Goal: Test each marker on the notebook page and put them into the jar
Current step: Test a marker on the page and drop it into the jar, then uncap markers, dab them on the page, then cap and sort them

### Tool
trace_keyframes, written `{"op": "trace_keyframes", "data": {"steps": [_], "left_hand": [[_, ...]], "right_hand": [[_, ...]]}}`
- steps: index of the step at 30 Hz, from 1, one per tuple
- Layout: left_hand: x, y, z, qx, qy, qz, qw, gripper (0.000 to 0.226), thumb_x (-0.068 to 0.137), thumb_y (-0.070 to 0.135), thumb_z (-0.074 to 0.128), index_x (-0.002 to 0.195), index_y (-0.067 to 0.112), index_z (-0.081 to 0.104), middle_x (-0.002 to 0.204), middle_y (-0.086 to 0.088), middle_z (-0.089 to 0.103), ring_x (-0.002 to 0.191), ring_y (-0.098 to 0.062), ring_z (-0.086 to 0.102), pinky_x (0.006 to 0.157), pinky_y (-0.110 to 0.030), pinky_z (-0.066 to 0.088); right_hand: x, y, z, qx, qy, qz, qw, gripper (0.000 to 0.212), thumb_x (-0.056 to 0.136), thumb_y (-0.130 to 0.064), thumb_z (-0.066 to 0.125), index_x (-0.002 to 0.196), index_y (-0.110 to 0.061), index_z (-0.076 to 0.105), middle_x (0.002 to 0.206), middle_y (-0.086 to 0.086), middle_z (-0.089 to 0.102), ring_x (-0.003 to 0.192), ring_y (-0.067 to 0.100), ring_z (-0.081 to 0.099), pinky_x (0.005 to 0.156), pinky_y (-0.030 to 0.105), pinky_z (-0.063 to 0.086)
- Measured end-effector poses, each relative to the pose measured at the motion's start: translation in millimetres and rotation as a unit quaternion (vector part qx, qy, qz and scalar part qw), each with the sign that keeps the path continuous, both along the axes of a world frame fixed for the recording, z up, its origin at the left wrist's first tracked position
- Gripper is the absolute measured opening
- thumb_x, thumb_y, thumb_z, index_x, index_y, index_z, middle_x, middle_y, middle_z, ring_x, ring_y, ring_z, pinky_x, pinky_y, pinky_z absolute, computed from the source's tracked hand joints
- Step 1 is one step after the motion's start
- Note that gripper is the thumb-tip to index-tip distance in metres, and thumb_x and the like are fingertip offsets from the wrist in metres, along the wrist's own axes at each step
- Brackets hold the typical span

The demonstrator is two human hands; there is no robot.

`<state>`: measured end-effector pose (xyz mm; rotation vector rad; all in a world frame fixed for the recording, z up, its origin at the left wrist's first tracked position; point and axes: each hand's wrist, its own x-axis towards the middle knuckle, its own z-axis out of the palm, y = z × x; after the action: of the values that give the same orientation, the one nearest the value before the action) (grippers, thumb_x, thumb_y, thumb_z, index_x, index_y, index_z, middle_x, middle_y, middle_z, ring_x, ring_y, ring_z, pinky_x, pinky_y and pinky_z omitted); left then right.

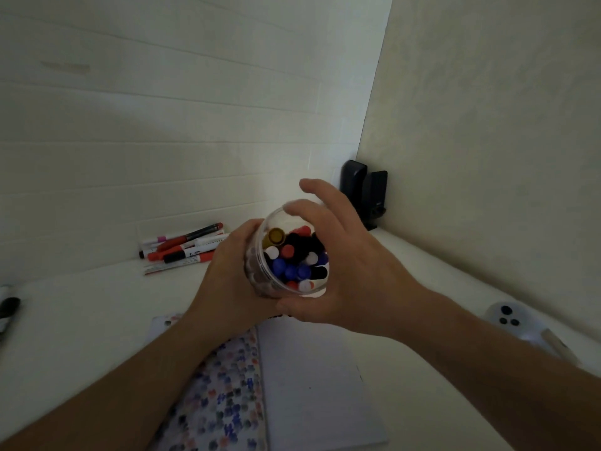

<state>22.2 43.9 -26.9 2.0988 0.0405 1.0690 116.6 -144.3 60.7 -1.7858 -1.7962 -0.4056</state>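
Above the notebook [312, 379], both hands' fingers [302, 208] apparently wrap the marker-filled jar [286, 255].

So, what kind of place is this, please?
Probably a home desk in a room corner: a white table against walls, an open notebook, a jar of markers held in both hands, and small speakers in the corner.
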Motion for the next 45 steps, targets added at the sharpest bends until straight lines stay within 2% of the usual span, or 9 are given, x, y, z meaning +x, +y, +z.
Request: {"op": "trace_keyframes", "data": {"steps": [5,8,13,18,23,26,30,38,45], "left_hand": [[-3.1,-19.3,1.8,-0.08,0.047,-0.057,0.994,0.095,0.074,0.038,0.085,0.15,0.012,0.034,0.146,-0.002,0.05,0.125,-0.01,0.055,0.104,-0.037,0.051],[-10.2,-7.6,3.2,-0.014,0.092,0.036,0.995,0.111,0.063,0.051,0.091,0.153,0.042,0.026,0.149,0.023,0.041,0.133,0.002,0.043,0.102,-0.026,0.047],[-12.9,32.3,-17.4,0.113,0.177,0.223,0.952,0.067,0.087,0.042,0.074,0.147,0.035,0.047,0.153,0.006,0.043,0.144,-0.021,0.028,0.122,-0.039,0.02],[-8.9,50.8,-29.3,0.148,0.271,0.3,0.903,0.055,0.091,0.032,0.065,0.145,0.03,0.053,0.149,0.0,0.051,0.134,-0.029,0.039,0.114,-0.044,0.033],[-4.9,54.3,-33.7,0.139,0.349,0.276,0.885,0.044,0.099,0.042,0.051,0.142,0.036,0.054,0.149,0.005,0.051,0.135,-0.024,0.042,0.113,-0.043,0.036],[-4.7,54.1,-34.2,0.145,0.343,0.251,0.893,0.039,0.1,0.043,0.049,0.139,0.038,0.056,0.143,0.005,0.056,0.13,-0.023,0.047,0.11,-0.043,0.039],[-4.4,51.2,-32.3,0.15,0.295,0.239,0.913,0.031,0.1,0.046,0.05,0.127,0.041,0.064,0.131,0.011,0.064,0.123,-0.016,0.052,0.105,-0.042,0.043],[-10.5,21.6,-10.7,0.164,0.343,0.068,0.923,0.041,0.074,0.08,0.059,0.092,0.044,0.064,0.092,0.022,0.058,0.089,0.003,0.053,0.08,-0.027,0.05],[-9.4,31.1,-15.3,0.143,0.356,0.042,0.923,0.035,0.074,0.073,0.064,0.097,0.046,0.07,0.092,0.018,0.058,0.086,0.001,0.057,0.081,-0.03,0.054]], "right_hand": [[-2.1,-1.1,9.0,-0.043,0.024,-0.061,0.997,0.118,0.069,-0.067,0.083,0.159,-0.049,0.009,0.156,-0.01,0.034,0.131,0.01,0.048,0.103,0.041,0.055],[21.7,-3.4,23.2,-0.015,0.157,-0.105,0.982,0.11,0.069,-0.058,0.085,0.157,-0.051,0.019,0.147,-0.007,0.048,0.123,0.011,0.058,0.098,0.041,0.058],[88.8,-19.5,51.9,-0.07,0.228,-0.204,0.95,0.09,0.073,-0.044,0.088,0.152,-0.037,0.045,0.134,-0.007,0.063,0.097,0.009,0.07,0.068,0.021,0.06],[121.7,-32.0,49.2,-0.143,0.201,-0.254,0.935,0.08,0.082,-0.034,0.085,0.152,-0.027,0.047,0.121,-0.009,0.063,0.086,-0.002,0.057,0.061,0.011,0.041],[134.2,-35.8,40.3,-0.143,0.245,-0.252,0.925,0.085,0.083,-0.034,0.084,0.156,-0.03,0.04,0.137,-0.003,0.057,0.097,0.007,0.063,0.069,0.017,0.051],[133.4,-33.2,34.6,-0.1,0.068,-0.321,0.939,0.09,0.079,-0.062,0.075,0.157,-0.03,0.041,0.158,0.0,0.04,0.139,0.026,0.044,0.106,0.044,0.047],[92.0,-5.0,12.3,0.122,-0.118,-0.188,0.967,0.045,0.091,-0.047,0.059,0.12,-0.016,0.073,0.119,0.006,0.063,0.116,0.028,0.054,0.099,0.043,0.047],[71.5,115.7,-75.8,-0.284,0.045,-0.152,0.946,0.07,0.098,-0.046,0.061,0.16,-0.03,0.032,0.163,0.002,0.028,0.142,0.029,0.037,0.113,0.044,0.042],[96.0,157.1,-89.6,-0.282,0.017,-0.183,0.942,0.046,0.104,-0.043,0.051,0.148,-0.032,0.046,0.152,0.001,0.039,0.131,0.03,0.039,0.104,0.046,0.042]]}}
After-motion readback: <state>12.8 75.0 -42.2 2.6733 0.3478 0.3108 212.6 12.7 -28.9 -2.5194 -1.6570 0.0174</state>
